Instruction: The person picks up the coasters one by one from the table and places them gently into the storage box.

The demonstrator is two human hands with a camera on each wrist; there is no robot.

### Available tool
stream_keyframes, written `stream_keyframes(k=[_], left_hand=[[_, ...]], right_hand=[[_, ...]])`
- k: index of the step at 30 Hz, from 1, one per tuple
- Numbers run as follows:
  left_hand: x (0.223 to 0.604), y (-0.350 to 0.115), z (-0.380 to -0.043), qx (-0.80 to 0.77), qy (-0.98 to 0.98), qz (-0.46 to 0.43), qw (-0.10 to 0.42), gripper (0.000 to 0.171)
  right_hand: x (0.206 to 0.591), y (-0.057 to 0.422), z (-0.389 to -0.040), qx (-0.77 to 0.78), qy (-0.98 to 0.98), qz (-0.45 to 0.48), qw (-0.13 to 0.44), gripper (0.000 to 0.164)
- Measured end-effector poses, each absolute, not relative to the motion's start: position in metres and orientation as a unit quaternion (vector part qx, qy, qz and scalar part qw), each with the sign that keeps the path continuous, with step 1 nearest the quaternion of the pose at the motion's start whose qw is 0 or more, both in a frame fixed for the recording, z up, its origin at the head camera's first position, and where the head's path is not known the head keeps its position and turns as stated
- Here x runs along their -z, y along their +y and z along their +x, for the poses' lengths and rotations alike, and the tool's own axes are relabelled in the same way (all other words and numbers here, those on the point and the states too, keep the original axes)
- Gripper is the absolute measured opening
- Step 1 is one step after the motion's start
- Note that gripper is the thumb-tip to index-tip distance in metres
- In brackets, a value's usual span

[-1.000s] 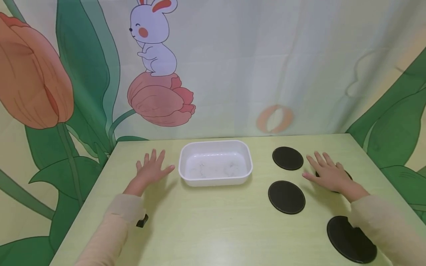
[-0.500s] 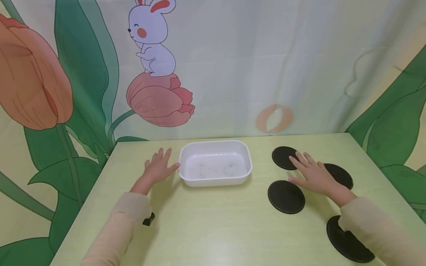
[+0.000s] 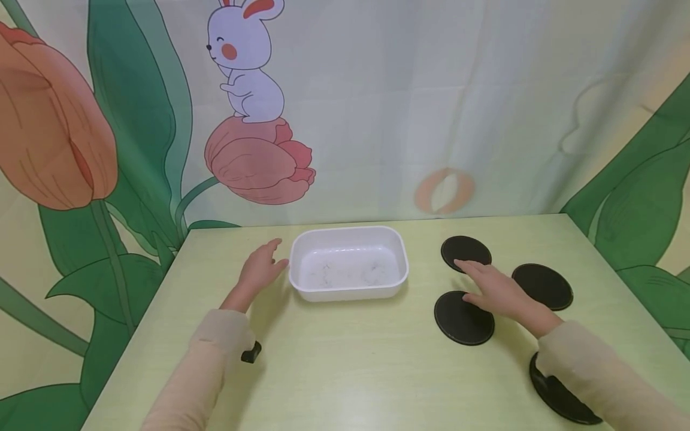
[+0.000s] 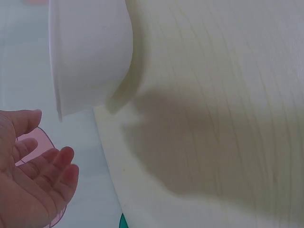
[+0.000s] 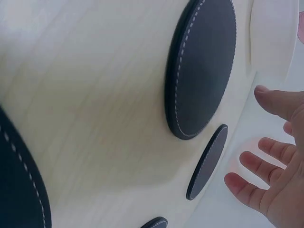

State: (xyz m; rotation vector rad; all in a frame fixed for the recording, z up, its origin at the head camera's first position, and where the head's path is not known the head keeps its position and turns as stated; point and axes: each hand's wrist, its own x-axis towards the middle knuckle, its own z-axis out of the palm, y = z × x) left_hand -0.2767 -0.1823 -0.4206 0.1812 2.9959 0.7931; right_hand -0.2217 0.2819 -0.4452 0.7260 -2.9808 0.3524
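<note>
My left hand (image 3: 256,273) hovers just left of a white rectangular plastic basin (image 3: 349,294), with thumb and fingers apart. In the left wrist view the hand (image 4: 38,187) has loosely bent fingers and holds nothing; a gap shows between it and the basin (image 4: 90,57). Over the round black coasters on the right, my right hand (image 3: 498,291) hangs in the air. It partly covers the back coaster (image 3: 466,246) and the front coaster (image 3: 460,322). Seen from the right wrist, that hand (image 5: 280,166) has spread fingers with nothing in them, above a white-stitched coaster (image 5: 206,71).
Another coaster (image 3: 543,287) lies to the right of the right hand. A nearer coaster (image 3: 563,395) is partly hidden under the right sleeve. The pale wooden table (image 3: 345,365) ends at the back against a printed curtain (image 3: 366,120).
The left hand has moved right, closer to the basin, and turned more sideways. The right hand has moved left, off the right-hand coaster to above the two left ones. Basin and coasters stay put.
</note>
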Motion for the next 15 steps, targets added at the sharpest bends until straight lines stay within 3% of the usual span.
stream_keyframes(k=[7,15], left_hand=[[0.431,-0.181,-0.279,-0.302,0.952,0.037,0.02,0.049],[0.439,-0.18,-0.277,-0.401,0.914,0.003,0.057,0.045]], right_hand=[[0.452,0.278,-0.224,-0.108,-0.969,0.22,-0.01,0.072],[0.457,0.276,-0.228,-0.119,-0.969,0.206,-0.072,0.069]])
